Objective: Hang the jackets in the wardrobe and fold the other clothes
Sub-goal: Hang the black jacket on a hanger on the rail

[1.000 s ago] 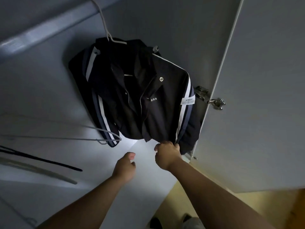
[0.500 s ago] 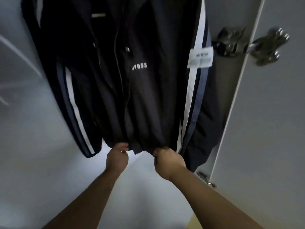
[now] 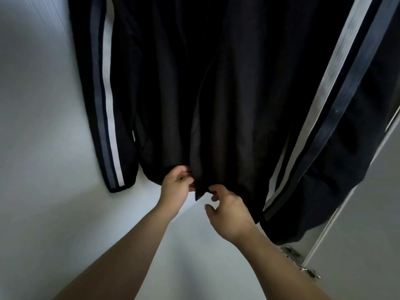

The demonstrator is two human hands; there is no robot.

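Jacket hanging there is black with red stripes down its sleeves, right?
Not quite. The stripes are white and grey-blue, not red. The head view shows them running down the sleeves of the black jacket hanging there.

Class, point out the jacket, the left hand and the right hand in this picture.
jacket [image 3: 227,94]: head view, on the dark front panel.
left hand [image 3: 174,188]: head view, on the back of the hand.
right hand [image 3: 230,216]: head view, on the back of the hand.
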